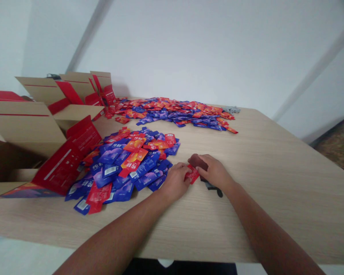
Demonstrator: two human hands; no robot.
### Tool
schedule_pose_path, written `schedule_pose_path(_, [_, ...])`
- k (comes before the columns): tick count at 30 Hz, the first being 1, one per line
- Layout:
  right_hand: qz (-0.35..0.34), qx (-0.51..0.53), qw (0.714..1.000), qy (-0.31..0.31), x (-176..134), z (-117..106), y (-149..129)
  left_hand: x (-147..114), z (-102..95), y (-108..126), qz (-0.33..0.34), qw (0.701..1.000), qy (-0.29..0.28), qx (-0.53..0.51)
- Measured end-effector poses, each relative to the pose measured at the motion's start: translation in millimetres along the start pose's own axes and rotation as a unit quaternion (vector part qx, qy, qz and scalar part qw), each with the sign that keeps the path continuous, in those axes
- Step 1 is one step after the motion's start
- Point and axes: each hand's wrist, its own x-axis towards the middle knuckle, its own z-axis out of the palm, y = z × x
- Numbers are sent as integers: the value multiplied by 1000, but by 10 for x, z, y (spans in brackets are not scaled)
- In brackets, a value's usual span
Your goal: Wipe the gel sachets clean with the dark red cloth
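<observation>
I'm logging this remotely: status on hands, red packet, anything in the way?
Left hand pinching red packet; right hand holding brown item. Packet pile close by left hand; dark item beside right hand.

I get soft, diffuse light, faint shadows on the table (275, 160), darkened top-right corner, wide-angle stretch toward edges, far packets (172, 109) blurry.

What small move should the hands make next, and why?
Probably steady the red packet with the left hand while the right hand nudges the brown item into line with it: the left pinches the packet, the right holds the brown item, and the two meet between the hands.
</observation>
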Motion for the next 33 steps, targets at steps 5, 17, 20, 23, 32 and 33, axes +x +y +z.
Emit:
schedule_pose_path(5, [-48, 32, 998, -38, -13, -42, -135, 0, -13, 14, -5, 1000, -8, 16])
schedule_pose_path(17, [33, -1, 999, 13, 8, 22, 40, 2, 18, -22, -2, 1000, 2, -7])
schedule_pose_path(20, [2, 9, 1000, 5, 2, -5, -12, 4, 7, -4, 0, 1000, 1, -6])
schedule_pose_path(23, [-34, 28, 999, -25, -9, -44, -93, 7, -5, 15, -2, 1000, -6, 1])
schedule_pose_path(32, [-32, 42, 998, -42, 5, -51, -123, 15, -20, 26, -5, 1000, -8, 10])
schedule_pose_path(33, [-31, 42, 998, -43, 7, -50, -118, 15, -21, 27, -5, 1000, -7, 10])
